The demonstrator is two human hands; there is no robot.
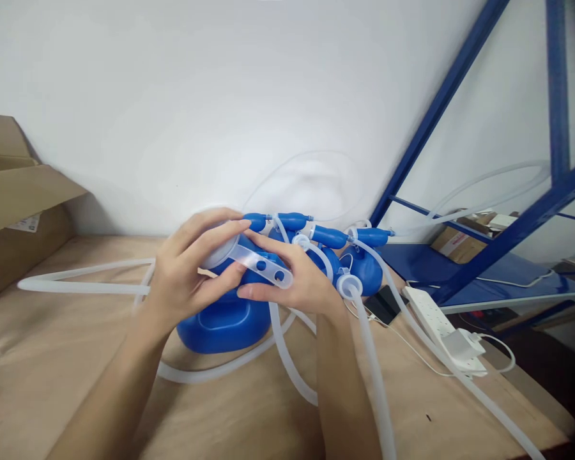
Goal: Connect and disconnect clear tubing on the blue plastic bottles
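Observation:
A blue plastic bottle (225,322) stands on the table in front of me, with a recessed shape moulded in its side. At its top is a translucent white cap (218,254) with a flat strap (263,267) that has two round holes. My left hand (191,265) is closed around the cap, fingers over its top and thumb beneath the strap. My right hand (297,275) grips the strap and the bottle's upper part from the right, thumb below and fingers behind. The fingers partly hide the bottle's mouth, so I cannot tell how far the cap is seated.
Behind stand more blue bottles (367,271) with blue tubular grips (328,236). Translucent hoses (371,358) loop across the wooden table (76,364). On the right lie a power strip (429,313), a dark phone (386,305) and a blue shelf frame (441,108). An open carton (29,198) is left.

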